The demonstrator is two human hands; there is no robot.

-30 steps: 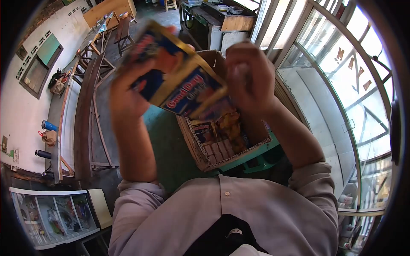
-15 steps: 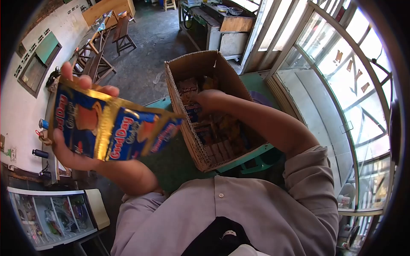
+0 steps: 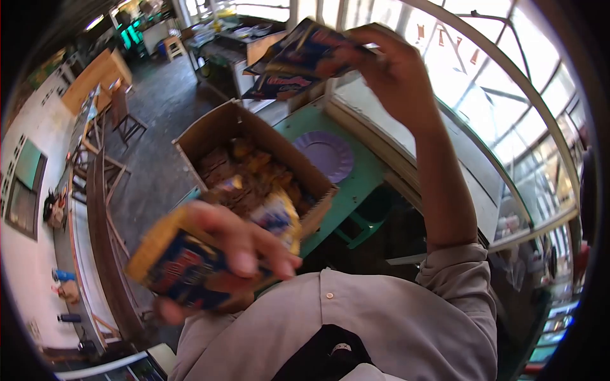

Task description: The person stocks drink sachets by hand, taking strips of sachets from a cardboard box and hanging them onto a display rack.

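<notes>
My left hand, blurred and low in front of my shirt, grips a strip of blue and gold Good Day coffee sachets. Raised at the upper right, my right hand pinches another strip of blue coffee sachets by one end, and the strip stretches out leftward. Between the two hands stands an open cardboard box. Brown and yellow packets fill its bottom. A white, blue and yellow packet shows at its near side, partly behind my left hand.
The box rests on a green table, with a purple scalloped plate beside it. A green plastic stool is below the table edge. A glass display case runs along the right. Wooden benches line the left wall.
My right hand has come out of the box and risen to the upper right with a sachet strip. My left hand has lowered toward the box with its strip. The view has turned.
</notes>
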